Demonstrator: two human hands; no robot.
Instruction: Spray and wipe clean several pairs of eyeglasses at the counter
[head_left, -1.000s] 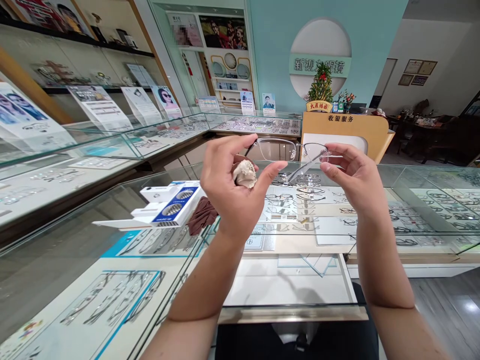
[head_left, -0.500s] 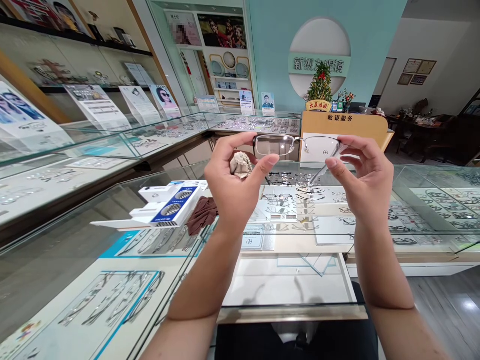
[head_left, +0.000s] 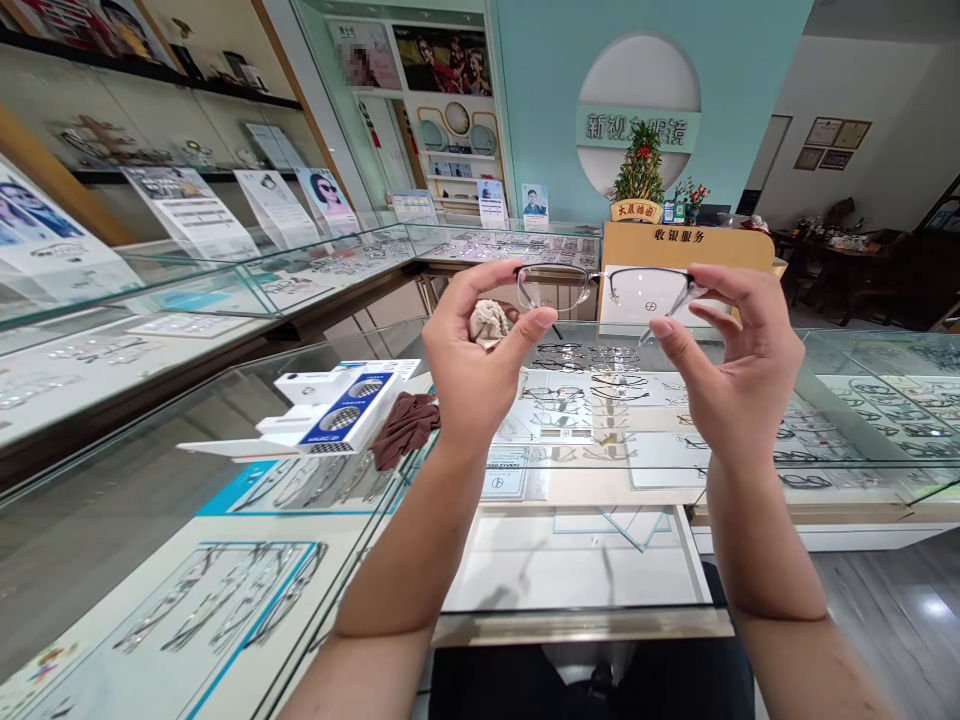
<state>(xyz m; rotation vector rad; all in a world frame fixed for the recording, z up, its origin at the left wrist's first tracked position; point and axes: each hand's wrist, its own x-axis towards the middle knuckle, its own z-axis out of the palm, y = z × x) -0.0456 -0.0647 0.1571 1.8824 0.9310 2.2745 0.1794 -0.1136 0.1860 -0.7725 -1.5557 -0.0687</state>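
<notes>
A pair of eyeglasses (head_left: 598,276) with a dark upper rim and clear lenses is held up in front of me, over the glass counter. My left hand (head_left: 480,350) pinches its left end between thumb and forefinger. Tucked into that same palm is a crumpled pale cloth (head_left: 489,325), partly hidden by the fingers. At the other end, my right hand (head_left: 739,345) grips the frame near the hinge, forefinger on top and thumb below. The temples point away from me and are only partly visible.
On the left counter lie an opened white and blue box (head_left: 341,412) and a dark brown cloth (head_left: 405,430). Rows of spectacles (head_left: 262,590) sit under the glass. Below my hands is a pulled-out white drawer (head_left: 525,570). A wooden cashier desk (head_left: 690,250) stands beyond.
The eyeglasses have shifted slightly right and turned a little, with both hands still on them. Both hands have moved slightly right. The pale cloth stays in my left palm.
</notes>
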